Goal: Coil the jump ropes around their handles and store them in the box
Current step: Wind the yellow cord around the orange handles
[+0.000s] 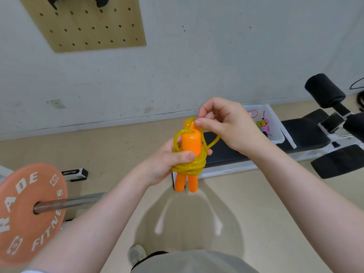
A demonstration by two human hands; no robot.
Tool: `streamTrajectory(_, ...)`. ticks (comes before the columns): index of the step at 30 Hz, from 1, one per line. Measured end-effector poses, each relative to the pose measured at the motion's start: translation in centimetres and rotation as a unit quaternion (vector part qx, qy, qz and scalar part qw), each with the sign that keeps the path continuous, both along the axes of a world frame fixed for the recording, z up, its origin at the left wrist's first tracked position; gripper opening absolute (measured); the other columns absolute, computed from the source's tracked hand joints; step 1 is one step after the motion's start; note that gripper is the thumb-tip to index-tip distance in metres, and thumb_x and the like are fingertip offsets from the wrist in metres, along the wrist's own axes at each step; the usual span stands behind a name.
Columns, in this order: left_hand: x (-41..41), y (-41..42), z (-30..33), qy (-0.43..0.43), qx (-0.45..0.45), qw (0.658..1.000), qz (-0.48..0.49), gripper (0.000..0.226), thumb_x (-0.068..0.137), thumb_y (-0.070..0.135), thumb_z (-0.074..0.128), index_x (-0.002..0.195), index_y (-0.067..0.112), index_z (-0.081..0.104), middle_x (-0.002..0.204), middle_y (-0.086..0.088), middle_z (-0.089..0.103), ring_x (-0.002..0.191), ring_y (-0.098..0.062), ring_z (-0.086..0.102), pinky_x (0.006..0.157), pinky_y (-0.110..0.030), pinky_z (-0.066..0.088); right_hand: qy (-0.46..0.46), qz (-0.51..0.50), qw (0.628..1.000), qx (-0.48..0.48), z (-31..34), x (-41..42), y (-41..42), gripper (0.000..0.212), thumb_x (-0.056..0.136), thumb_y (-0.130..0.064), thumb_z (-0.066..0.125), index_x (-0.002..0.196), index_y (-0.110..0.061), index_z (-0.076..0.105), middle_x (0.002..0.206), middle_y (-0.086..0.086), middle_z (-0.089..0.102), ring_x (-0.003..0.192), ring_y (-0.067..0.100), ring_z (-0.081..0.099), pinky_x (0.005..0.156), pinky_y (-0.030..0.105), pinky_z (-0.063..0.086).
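Two orange handles (190, 144) of a jump rope stand side by side, upright, in front of me. Its yellow rope (189, 166) is wound in several turns around their middle, with loose loops near the top. My left hand (167, 160) grips the handles and coils from the left, thumb pressed on the front. My right hand (226, 125) pinches the yellow rope at the top of the handles. A white box (274, 125) sits on the bench behind my right hand, holding pink and multicoloured ropes (264, 123).
A black padded weight bench (303, 134) runs right behind my hands, with roller pads (325, 89) at its far end. A barbell with an orange plate (29, 213) lies at the left on the beige floor. The wall carries a pegboard (88, 22).
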State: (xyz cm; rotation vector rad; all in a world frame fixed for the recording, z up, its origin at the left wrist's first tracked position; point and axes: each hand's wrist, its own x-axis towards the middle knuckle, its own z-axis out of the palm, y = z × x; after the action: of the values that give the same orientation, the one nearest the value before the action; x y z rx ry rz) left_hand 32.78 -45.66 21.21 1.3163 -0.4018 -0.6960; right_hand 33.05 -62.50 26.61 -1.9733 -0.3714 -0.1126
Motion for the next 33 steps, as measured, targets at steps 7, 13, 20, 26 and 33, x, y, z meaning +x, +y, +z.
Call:
streamTrajectory(7, 0.5, 0.3, 2.0, -0.2, 0.241, 0.947, 0.072, 0.058, 0.065, 0.022, 0.083, 0.109, 0.035, 0.047, 0.088, 0.015, 0.059, 0.067, 0.006, 0.06, 0.052, -0.006, 0.042, 0.078, 0.085, 0.986, -0.119, 2.3, 0.0, -0.6, 0.021, 0.084, -0.008, 0.064, 0.077, -0.024, 0.054, 0.068, -0.005, 0.057, 0.048, 0.011, 0.053, 0.05, 0.021, 0.046)
streamTrajectory(13, 0.2, 0.0, 0.3, -0.303, 0.412, 0.841, 0.178, 0.068, 0.065, 0.042, 0.079, 0.122, 0.03, 0.043, 0.105, 0.005, 0.062, 0.095, -0.02, 0.058, 0.075, -0.032, 0.049, 0.076, 0.029, 0.978, -0.192, 0.7, -0.5, 0.0, 0.017, 0.083, -0.015, 0.066, 0.089, -0.022, 0.052, 0.077, -0.01, 0.057, 0.071, 0.011, 0.056, 0.073, 0.028, 0.048)
streamTrajectory(20, 0.1, -1.9, -0.5, -0.295, 0.437, 0.811, 0.252, 0.057, 0.07, 0.043, 0.07, 0.117, 0.026, 0.043, 0.106, 0.001, 0.062, 0.096, -0.025, 0.06, 0.075, -0.039, 0.05, 0.032, -0.163, 0.98, -0.109, -2.2, -1.4, 2.7, 0.052, 0.073, -0.02, 0.077, 0.118, -0.013, 0.053, 0.109, 0.001, 0.063, 0.099, 0.014, 0.059, 0.092, 0.03, 0.048)
streamTrajectory(26, -0.2, -2.9, -1.0, -0.206, 0.354, 0.858, 0.31, 0.052, 0.071, 0.026, 0.07, 0.116, 0.03, 0.044, 0.1, 0.007, 0.063, 0.09, -0.019, 0.06, 0.071, -0.031, 0.048, 0.027, -0.243, 0.967, -0.067, -3.5, -2.5, 3.9, 0.043, 0.083, -0.012, 0.064, 0.124, -0.017, 0.048, 0.112, -0.003, 0.062, 0.102, 0.015, 0.055, 0.092, 0.026, 0.042)
streamTrajectory(33, -0.5, -3.2, -2.0, -0.076, 0.213, 0.941, 0.254, 0.046, 0.06, 0.02, 0.075, 0.102, 0.024, 0.056, 0.085, 0.007, 0.068, 0.081, -0.012, 0.066, 0.067, -0.03, 0.054, -0.006, -0.199, 0.979, -0.048, -4.9, -2.6, 3.5, 0.032, 0.083, 0.003, 0.055, 0.111, -0.014, 0.057, 0.1, -0.008, 0.06, 0.092, 0.007, 0.054, 0.08, 0.011, 0.042)
